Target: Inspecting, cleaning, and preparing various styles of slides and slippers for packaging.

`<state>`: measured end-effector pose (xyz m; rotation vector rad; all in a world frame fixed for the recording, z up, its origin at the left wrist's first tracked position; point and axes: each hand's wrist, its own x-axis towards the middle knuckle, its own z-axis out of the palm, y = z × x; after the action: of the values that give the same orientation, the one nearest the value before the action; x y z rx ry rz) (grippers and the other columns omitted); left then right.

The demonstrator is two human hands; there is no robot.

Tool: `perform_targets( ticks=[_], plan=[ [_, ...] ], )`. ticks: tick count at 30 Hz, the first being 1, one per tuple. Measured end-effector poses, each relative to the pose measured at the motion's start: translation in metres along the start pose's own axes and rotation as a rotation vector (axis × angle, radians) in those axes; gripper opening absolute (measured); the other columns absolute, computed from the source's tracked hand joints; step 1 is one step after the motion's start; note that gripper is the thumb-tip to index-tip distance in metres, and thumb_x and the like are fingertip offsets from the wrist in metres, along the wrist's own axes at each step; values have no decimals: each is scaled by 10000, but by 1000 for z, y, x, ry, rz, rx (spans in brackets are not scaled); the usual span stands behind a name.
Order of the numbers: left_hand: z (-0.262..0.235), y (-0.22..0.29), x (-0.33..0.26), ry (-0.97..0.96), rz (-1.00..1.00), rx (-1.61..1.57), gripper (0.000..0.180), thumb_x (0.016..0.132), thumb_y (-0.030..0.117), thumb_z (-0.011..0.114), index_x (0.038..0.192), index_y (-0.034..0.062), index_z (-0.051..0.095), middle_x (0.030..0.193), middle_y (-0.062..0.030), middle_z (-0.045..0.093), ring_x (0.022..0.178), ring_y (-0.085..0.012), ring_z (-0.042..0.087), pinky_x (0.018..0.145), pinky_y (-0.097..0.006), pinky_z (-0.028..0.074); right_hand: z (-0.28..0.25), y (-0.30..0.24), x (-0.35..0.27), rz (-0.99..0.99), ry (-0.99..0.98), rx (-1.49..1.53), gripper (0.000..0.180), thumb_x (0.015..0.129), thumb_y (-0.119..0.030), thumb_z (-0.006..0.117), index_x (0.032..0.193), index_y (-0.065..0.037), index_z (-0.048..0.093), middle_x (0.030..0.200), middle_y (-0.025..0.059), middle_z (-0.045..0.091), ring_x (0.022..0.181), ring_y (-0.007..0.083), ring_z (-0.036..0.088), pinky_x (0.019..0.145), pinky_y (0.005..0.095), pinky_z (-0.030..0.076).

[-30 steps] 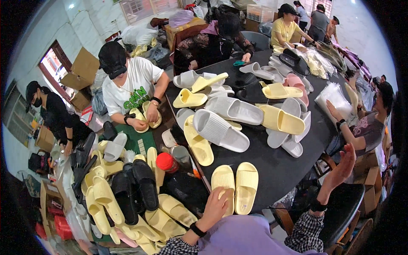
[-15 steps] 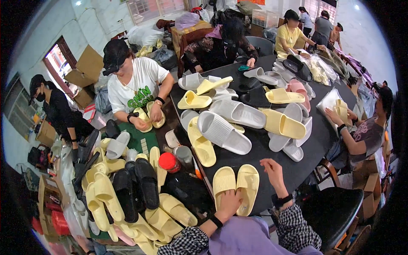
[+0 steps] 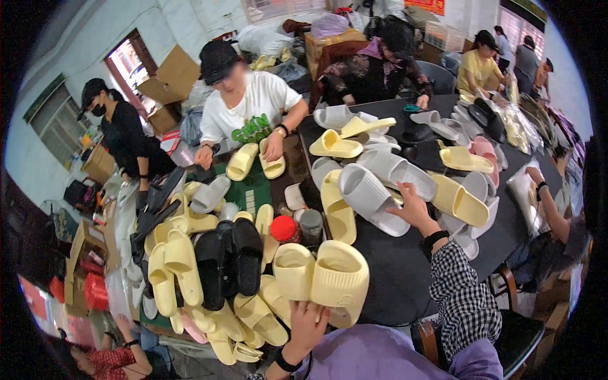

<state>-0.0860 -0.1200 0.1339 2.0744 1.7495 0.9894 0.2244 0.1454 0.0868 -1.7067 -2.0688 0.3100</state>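
My left hand [image 3: 306, 327] grips a pair of pale yellow slide slippers, the left slipper [image 3: 293, 269] and the right slipper [image 3: 341, 271], from their near ends. Both are raised with ribbed straps facing up, and the fingers are partly hidden beneath the pair. My right hand [image 3: 416, 207] reaches over the black table with thumb and fingers apart, at the edge of a large grey slipper [image 3: 370, 196]. Whether the fingertips touch it I cannot tell. Beside this slipper lie a yellow slipper [image 3: 337, 206] and another yellow slipper [image 3: 461, 197].
A heap of yellow and black slippers [image 3: 218, 266] fills the left side. A red-lidded jar [image 3: 285, 229] and a grey-lidded jar [image 3: 311, 225] stand ahead of my left hand. Across the table, a person in a white shirt [image 3: 253, 104] handles yellow slippers. A chair [image 3: 506, 335] stands right.
The yellow pair has come up off the table edge and moved left in my left hand. My right hand has gone forward to the grey slipper. The view has shifted.
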Motion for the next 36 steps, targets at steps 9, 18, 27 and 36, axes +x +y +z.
perform_targets(
  ticks=[9,18,27,36],
  plan=[
    [-35,-6,-57,323,-308,37,233,774,101,594,980,-1,635,1079,-145,574,1008,-372,464,899,-460,373,59,96,58,-110,-24,148,338,774,-112,567,1095,-10,592,1138,220,542,1047,408,519,915,445,428],
    [-35,-12,-93,466,-488,-45,158,811,98,575,933,18,635,1008,-128,580,1003,-374,475,899,-447,385,19,74,25,-97,97,415,349,822,-46,480,1149,64,532,1147,219,542,1120,345,498,984,371,370],
    [-46,-30,-88,557,-513,-8,139,785,53,586,895,-28,612,916,-170,524,949,-377,468,840,-428,408,-4,71,-152,-52,280,372,332,964,-87,435,1246,87,437,1302,157,441,1195,251,451,1030,344,350],
    [-59,-28,-80,520,-473,-71,158,783,30,565,921,-33,609,1042,-173,535,986,-379,463,862,-426,412,53,-50,-225,240,-158,37,480,812,-100,643,1243,47,491,1309,263,452,1199,431,440,998,427,356]
  ],
)
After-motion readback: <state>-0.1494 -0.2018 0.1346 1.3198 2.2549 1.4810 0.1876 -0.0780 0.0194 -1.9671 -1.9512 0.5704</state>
